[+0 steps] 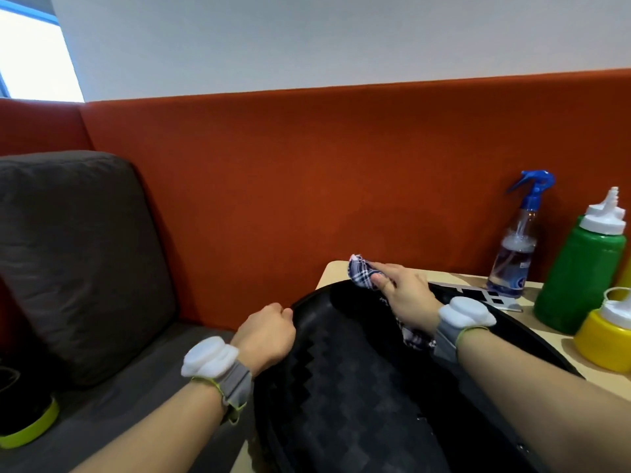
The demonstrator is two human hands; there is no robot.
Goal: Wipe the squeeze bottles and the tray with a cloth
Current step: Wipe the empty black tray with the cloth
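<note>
- Head view shows my left hand curled around the near-left rim of the black tray, fingers closed over the edge so the tray is steadied against my pull.
- My right hand lies flat on the tray's far rim, pressing the checked cloth under palm and fingers; one bunch of cloth sticks out past my fingertips and a tail trails back under my wrist.
- Between my two hands the tray looks like stiff, thin plastic with a raised lip and a ribbed, patterned floor. I judge it light and rigid, likely to slide on the smooth table if pushed one-handed, so the lip under my left fingers is the right place to hold.
- Soft and limp, the cloth will fold wherever I press. It grips best wadded under my fingers rather than pinched at a corner, and the loose tail by my wrist could drag or snag on the ribs.
- Beyond my right forearm, to its outer side, stand the squeeze bottles: the green squeeze bottle upright with a white nozzle cap, and the yellow squeeze bottle nearer me, both just beside the tray.
- I expect those bottles to be squashy and smooth, possibly slick; holding each low around the body with light pressure seems safest, since a hard squeeze might push contents out of the nozzle.
- Farther off from my right fingertips a clear spray bottle with a blue trigger stands by the orange partition.
</note>
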